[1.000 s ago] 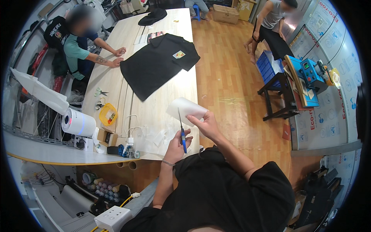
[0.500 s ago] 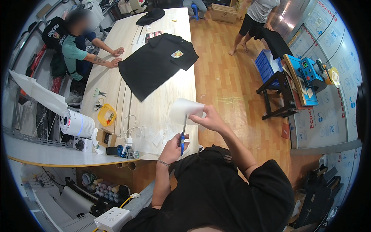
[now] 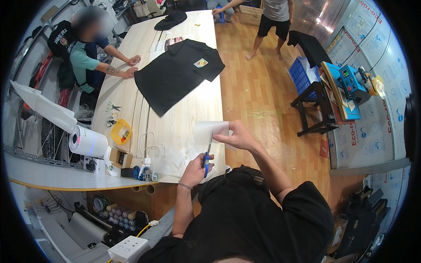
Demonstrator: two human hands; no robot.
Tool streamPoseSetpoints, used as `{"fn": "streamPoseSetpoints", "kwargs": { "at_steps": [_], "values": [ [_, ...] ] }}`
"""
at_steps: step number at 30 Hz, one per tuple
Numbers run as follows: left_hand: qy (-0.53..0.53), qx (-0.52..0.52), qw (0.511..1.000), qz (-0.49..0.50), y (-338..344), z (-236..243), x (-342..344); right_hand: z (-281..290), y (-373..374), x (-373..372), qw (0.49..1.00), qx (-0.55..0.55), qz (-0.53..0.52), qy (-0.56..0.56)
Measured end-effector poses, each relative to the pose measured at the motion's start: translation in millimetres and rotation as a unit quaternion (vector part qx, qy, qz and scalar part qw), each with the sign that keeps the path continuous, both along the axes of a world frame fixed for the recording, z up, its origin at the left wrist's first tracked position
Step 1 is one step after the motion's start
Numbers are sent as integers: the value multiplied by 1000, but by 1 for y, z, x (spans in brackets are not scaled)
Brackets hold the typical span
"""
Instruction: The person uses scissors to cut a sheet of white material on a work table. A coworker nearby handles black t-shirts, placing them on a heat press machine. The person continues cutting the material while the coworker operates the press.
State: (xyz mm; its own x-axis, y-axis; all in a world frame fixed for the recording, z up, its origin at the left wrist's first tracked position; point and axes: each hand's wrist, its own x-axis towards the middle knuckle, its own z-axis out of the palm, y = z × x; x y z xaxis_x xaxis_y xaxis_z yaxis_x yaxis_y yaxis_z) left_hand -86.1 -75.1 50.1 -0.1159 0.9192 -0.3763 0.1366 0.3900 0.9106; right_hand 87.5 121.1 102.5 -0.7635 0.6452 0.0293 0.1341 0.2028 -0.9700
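Note:
My left hand [image 3: 198,170] is closed around the blue handles of a pair of scissors [image 3: 207,163], blades pointing away from me. A translucent white sheet [image 3: 205,130] is pinched at its right side by my right hand [image 3: 237,135]. The blades meet the sheet near my right thumb; how far they cut into it I cannot tell. Both hands are over the near right corner of the wooden table [image 3: 175,127]. Loose white scraps [image 3: 180,157] lie just left of the sheet. Farther off, a black T-shirt [image 3: 175,76] with a small colourful chest print is spread flat.
A co-worker [image 3: 85,57] leans on the table's left side; another person [image 3: 274,22] stands at the far end. Two small pairs of scissors, a yellow basket [image 3: 121,132] and a white cylindrical device [image 3: 87,140] are at the left. A blue heat press [image 3: 351,85] stands at the right.
The sheet in my right hand has shifted slightly toward me and its curl looks flatter. The person at the far end has stepped left and reaches an arm to the table.

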Motion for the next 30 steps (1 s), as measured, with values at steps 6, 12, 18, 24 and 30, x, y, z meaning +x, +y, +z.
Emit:
{"fn": "streamPoseSetpoints", "kwargs": {
  "at_steps": [6, 12, 18, 24, 30],
  "values": [
    [-114, 19, 993, 25, 1, 0, 8, -14, -17, -10, 997, -22, -51, 60],
    [-155, 31, 986, 51, 3, -10, 15, -13, -34, -16, 992, 0, -91, 90],
    [-110, 22, 993, 46, 5, -3, 16, -20, -38, -17, 991, -10, -98, 93],
    [-100, 22, 994, 43, 5, 3, 16, -21, -30, -14, 995, 12, -83, 59],
    [-117, 29, 991, 52, 3, -8, 19, -9, -29, -15, 995, 24, -82, 44]
  ]
}}
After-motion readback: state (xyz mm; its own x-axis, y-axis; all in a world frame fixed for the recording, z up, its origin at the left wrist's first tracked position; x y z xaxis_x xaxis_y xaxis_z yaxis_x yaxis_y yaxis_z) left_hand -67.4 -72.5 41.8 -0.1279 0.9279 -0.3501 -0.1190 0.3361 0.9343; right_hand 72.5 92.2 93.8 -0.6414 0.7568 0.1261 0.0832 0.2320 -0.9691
